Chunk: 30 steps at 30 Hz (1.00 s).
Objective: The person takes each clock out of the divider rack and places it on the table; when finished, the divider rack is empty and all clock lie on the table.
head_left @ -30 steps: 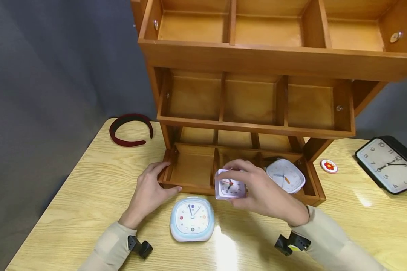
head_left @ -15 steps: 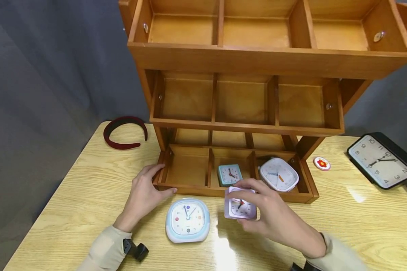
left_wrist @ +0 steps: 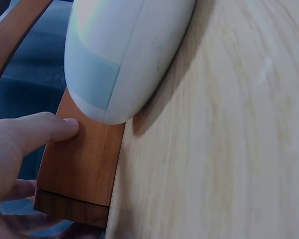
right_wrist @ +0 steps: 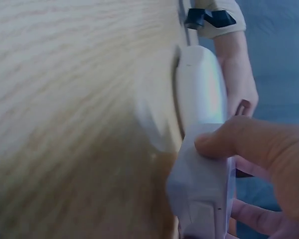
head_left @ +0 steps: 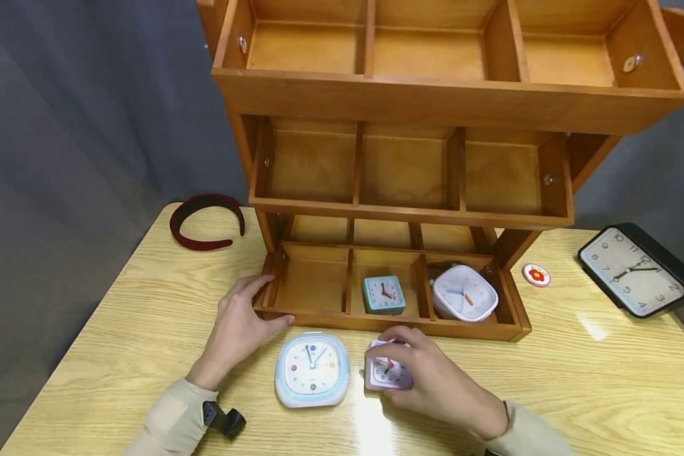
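Note:
My right hand (head_left: 427, 380) grips a small square lavender alarm clock (head_left: 389, 373) by its sides, low over the table in front of the bottom drawer. In the right wrist view the thumb (right_wrist: 214, 147) lies against the clock's casing (right_wrist: 202, 174). My left hand (head_left: 242, 326) holds the left front corner of the bottom wooden drawer (head_left: 319, 318), thumb on its front panel and fingers round the side. Between the hands sits a rounded light-blue alarm clock (head_left: 312, 370). A small teal clock (head_left: 384, 295) lies in the middle compartment, and a white clock (head_left: 465, 293) in the right one.
Two higher drawers (head_left: 410, 212) (head_left: 444, 85) of the wooden cabinet stick out above the bottom one. A dark red headband (head_left: 205, 244) lies at the back left. To the right are a flower badge (head_left: 536, 275) and a black-framed clock (head_left: 633, 271).
The lavender clock has moved from over the middle compartment toward the table in front, held by my right hand. The teal clock has come into sight. My left hand stays on the drawer corner.

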Each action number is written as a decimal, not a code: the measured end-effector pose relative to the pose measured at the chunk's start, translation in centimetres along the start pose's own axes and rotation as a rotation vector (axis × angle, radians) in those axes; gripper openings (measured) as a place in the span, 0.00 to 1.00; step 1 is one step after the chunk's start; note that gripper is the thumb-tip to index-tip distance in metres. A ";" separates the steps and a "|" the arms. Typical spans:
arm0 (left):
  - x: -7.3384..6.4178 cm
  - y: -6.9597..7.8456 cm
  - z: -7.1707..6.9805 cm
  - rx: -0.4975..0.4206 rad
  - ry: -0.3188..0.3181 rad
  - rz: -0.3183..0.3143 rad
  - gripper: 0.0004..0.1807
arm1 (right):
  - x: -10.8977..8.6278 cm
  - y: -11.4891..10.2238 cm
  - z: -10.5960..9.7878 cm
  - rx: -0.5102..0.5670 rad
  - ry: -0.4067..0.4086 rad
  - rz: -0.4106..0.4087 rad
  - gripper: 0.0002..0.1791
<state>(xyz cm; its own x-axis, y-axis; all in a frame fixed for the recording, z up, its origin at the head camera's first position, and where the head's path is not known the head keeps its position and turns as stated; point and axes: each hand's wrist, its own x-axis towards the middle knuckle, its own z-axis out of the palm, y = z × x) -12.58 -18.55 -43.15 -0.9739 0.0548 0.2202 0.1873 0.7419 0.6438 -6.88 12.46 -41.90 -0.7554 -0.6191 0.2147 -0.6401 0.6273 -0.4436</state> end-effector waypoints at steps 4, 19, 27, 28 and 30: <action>0.0 0.1 0.1 0.000 0.010 0.013 0.42 | 0.2 0.1 0.8 -0.032 0.005 -0.007 0.28; -0.2 -0.1 0.0 0.007 0.003 -0.017 0.42 | 0.0 -0.3 -1.2 -0.025 0.029 0.029 0.40; -0.1 0.0 0.0 0.005 0.002 -0.013 0.42 | 0.4 0.1 -4.0 -0.002 0.144 -0.012 0.38; -0.1 0.0 0.0 0.004 0.002 -0.013 0.41 | 0.5 0.3 -4.2 -0.008 0.156 -0.014 0.38; -0.1 0.1 0.1 0.004 0.002 -0.014 0.41 | 0.7 0.5 -4.6 -0.008 0.173 -0.018 0.37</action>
<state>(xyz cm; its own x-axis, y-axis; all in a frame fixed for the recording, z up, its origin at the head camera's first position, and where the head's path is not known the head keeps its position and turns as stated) -12.46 -18.47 -43.19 -0.9763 0.0431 0.2123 0.1730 0.7452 0.6441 -8.36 14.51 -37.99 -0.7564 -0.5401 0.3689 -0.6541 0.6211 -0.4318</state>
